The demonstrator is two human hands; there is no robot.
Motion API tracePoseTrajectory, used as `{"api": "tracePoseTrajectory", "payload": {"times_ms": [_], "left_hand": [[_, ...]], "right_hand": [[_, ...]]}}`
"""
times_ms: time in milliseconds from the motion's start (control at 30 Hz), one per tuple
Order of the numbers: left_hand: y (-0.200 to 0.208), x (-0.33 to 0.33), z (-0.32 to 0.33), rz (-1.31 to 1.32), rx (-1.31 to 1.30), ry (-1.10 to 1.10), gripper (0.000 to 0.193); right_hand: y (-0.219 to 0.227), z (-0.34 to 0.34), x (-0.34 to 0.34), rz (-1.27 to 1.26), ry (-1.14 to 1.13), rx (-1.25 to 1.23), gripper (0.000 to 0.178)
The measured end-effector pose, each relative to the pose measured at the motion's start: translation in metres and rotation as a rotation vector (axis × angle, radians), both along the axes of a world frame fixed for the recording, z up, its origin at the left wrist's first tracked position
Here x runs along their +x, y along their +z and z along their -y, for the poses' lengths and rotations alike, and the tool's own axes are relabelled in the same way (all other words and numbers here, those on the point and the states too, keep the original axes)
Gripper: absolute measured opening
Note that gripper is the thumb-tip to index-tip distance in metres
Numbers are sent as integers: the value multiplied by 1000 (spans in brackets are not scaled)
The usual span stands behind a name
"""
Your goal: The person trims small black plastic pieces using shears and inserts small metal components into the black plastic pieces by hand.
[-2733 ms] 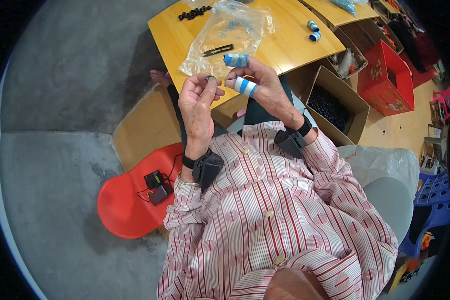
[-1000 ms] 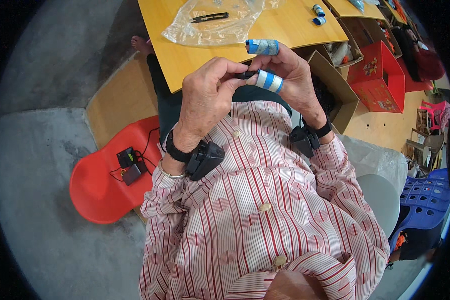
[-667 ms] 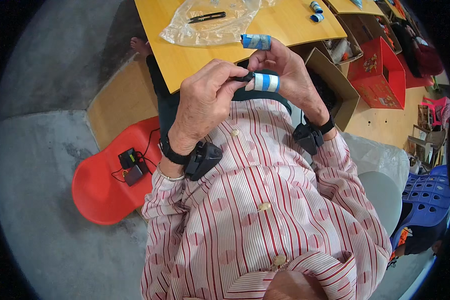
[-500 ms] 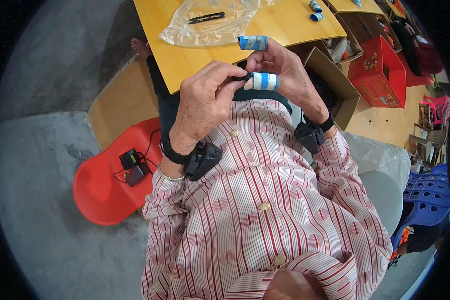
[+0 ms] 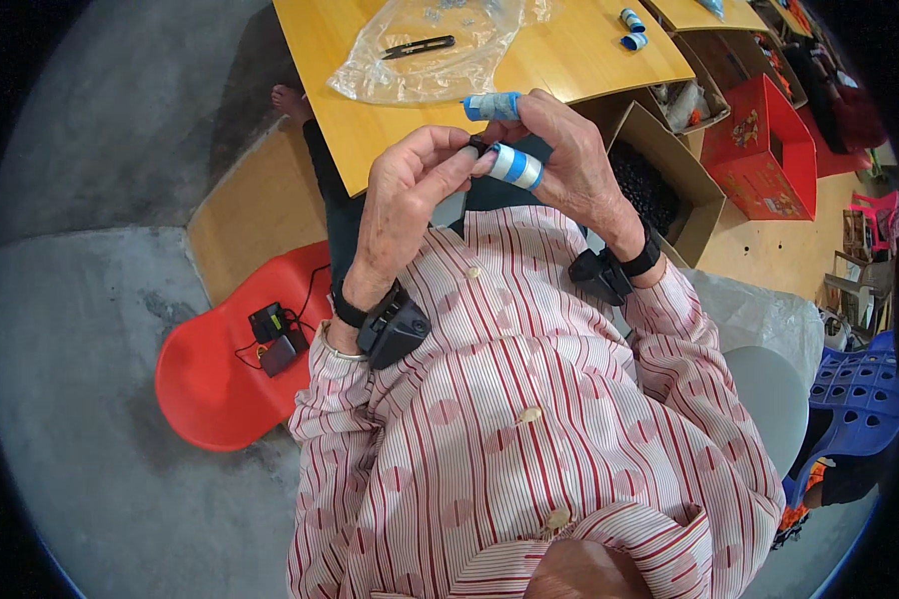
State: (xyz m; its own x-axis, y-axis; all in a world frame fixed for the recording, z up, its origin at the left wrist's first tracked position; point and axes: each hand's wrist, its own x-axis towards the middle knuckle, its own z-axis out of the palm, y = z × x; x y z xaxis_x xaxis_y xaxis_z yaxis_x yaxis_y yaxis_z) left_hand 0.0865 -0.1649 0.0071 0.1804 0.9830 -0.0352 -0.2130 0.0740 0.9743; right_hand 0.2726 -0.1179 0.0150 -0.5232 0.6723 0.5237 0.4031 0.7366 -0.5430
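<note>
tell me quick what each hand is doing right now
Left hand: closed, fingertips pinching a small dark part.
Right hand: closed, taped fingers on that same part.

Red-striped white shirt (image 5: 529,419), buttoned; black wrist devices (image 5: 394,330) (both wrists); blue-taped fingers (image 5: 514,166).

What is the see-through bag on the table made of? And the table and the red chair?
The bag looks like thin clear plastic: it crinkles, shines, and shows the black tool inside. The table looks like smooth varnished wood or a wood-look laminate, yellow-orange with faint grain. The red chair seems moulded hard plastic, one glossy curved piece.
</note>
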Motion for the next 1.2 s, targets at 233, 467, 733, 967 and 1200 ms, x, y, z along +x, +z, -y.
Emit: {"api": "tracePoseTrajectory", "payload": {"times_ms": [233,467,733,967,1200], "left_hand": [[-4,-3,-3,223,-127,-12,26],[-3,0,-5,140,-157,-25,29],[7,6,-3,119,-167,-53,26],[6,1,-2,121,-172,-111,31],[13,-5,3,196,-282,-103,39]], "right_hand": [[10,3,-2,344,-44,278,39],[9,1,-5,471,-63,358,33],[12,3,-5,466,-39,359,25],[3,-5,2,287,46,353,28],[5,-6,4,113,70,302,30]]}}
